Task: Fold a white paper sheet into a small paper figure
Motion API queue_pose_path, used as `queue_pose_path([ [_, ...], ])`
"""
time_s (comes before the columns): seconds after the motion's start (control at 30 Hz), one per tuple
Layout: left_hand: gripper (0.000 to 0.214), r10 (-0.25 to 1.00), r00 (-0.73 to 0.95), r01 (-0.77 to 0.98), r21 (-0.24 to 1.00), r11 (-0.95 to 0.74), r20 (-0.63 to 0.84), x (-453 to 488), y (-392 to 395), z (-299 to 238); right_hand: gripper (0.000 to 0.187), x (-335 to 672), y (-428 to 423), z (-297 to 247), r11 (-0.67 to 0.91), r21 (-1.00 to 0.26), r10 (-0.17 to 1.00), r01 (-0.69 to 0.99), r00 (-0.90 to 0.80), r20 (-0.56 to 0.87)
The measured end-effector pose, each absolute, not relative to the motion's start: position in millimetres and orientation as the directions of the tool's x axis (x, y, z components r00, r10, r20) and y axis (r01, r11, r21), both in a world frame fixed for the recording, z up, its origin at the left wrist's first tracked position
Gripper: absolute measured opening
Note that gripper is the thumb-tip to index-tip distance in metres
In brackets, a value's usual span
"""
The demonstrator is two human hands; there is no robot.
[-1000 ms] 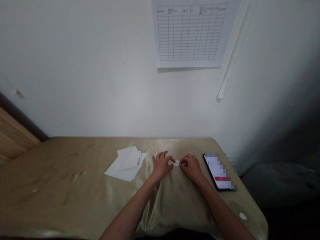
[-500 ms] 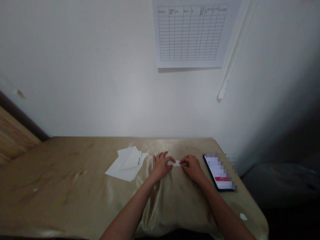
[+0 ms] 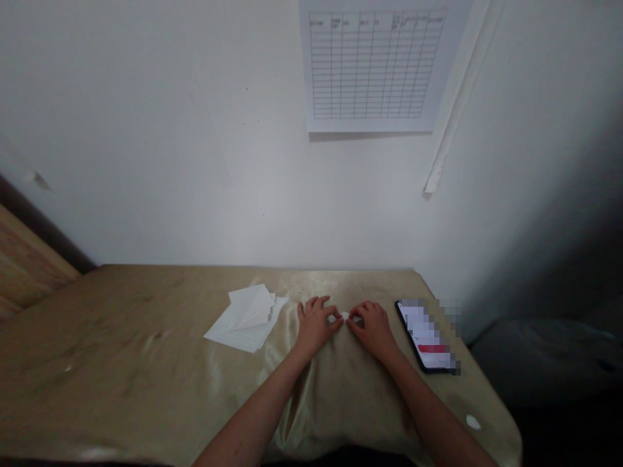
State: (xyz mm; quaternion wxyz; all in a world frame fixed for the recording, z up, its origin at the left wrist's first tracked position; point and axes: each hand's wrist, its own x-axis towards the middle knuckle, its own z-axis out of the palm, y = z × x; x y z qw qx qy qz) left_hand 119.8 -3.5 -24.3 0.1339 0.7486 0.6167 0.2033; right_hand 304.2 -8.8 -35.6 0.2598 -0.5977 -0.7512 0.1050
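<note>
A small piece of white paper is pinched between my two hands, low over the cloth-covered table; most of it is hidden by my fingers. My left hand grips its left side between thumb and index finger, the other fingers spread out. My right hand pinches the right side, thumb and index finger close to those of the left. To the left of my hands lies a stack of white paper sheets, the top ones turned askew with torn edges.
A phone with a lit screen lies right of my hand. The satiny gold tablecloth is wrinkled near my left forearm. A white scrap sits near the right edge. A printed chart hangs on the wall behind.
My thumbs and index fingers have drawn closer together on the small paper, and less of it shows between them. The paper stack and phone stay put.
</note>
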Motion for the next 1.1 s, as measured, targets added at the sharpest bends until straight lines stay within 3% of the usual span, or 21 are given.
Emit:
queue_pose_path([
  [0.3, 0.013, 0.983, 0.137, 0.866, 0.466, -0.180, 0.125, 119.5, -0.5, -23.9, 0.009, 303.1, -5.4, -32.9, 0.207, -0.495, 0.972, 0.844, -0.122, 0.199],
  [0.83, 0.032, 0.973, 0.226, 0.845, 0.489, -0.216, 0.039, 104.1, -0.5, -18.1, 0.033, 312.3, -4.5, -38.5, 0.270, -0.531, 0.960, 0.803, -0.182, 0.213],
  [1.1, 0.029, 0.959, 0.264, 0.856, 0.434, -0.281, 0.101, 103.8, -5.9, -20.8, 0.016, 309.7, -10.7, -32.5, 0.307, -0.573, 0.946, 0.760, -0.178, 0.272],
])
